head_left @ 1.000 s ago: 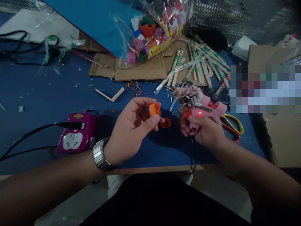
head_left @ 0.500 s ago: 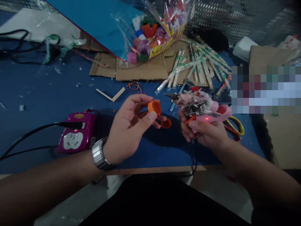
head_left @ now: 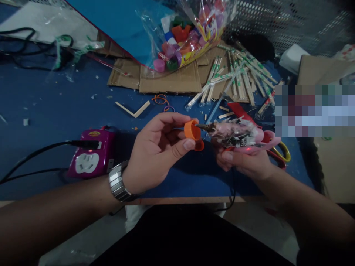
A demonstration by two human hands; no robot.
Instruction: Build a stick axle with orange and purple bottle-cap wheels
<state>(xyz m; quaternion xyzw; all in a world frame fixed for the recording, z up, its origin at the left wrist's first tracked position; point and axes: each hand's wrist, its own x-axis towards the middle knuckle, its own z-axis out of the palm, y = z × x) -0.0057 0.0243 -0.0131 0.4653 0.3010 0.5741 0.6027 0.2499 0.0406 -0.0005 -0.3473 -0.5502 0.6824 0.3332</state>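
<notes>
Between the thumb and fingers of my left hand (head_left: 163, 151) is an orange bottle cap (head_left: 191, 130), its open side facing right. A second orange cap (head_left: 199, 145) shows just below it; whether my fingers touch it I cannot tell. My right hand (head_left: 244, 157) is wrapped round a pink hot glue gun (head_left: 235, 133) with a lit red light and a nozzle clotted with grey and white residue. The dark nozzle tip points left, right at the mouth of the held cap; whether it touches the cap is unclear.
A magenta power adapter (head_left: 93, 153) with plugged cords sits left. Joined wooden sticks (head_left: 134, 112) and orange string (head_left: 160, 99) lie behind my left hand. Farther back are a bag of coloured caps (head_left: 183, 44), wrapped chopsticks (head_left: 235, 74) and cardboard (head_left: 169, 79). Scissors (head_left: 283, 152) lie at right.
The glue gun's tip has come to the mouth of the orange cap. My left hand has shifted slightly right and turned the cap toward the nozzle. The view has shifted a little.
</notes>
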